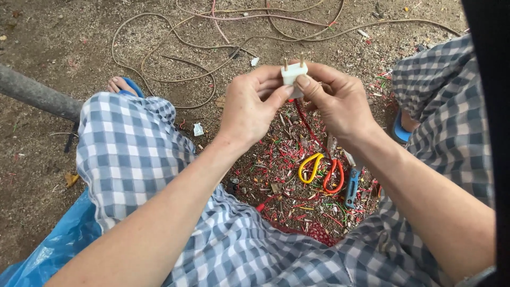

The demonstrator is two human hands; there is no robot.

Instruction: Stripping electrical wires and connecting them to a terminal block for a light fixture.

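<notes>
Got both hands clamped on the white plug (294, 74), left hand (249, 106) and right hand (340, 103) pinching it prongs-up at 12 o'clock so its red wire (307, 125) hangs free, scissors (321, 170) parked at 6 within reach.

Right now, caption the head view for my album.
Both hands, left and right, hold a white plug above scattered wire scraps.

Scissors (320, 171), wire scraps (287, 154) underneath hands

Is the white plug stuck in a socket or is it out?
Out. The white plug sits between the left hand and right hand, its two metal pins bare and pointing up.
</notes>
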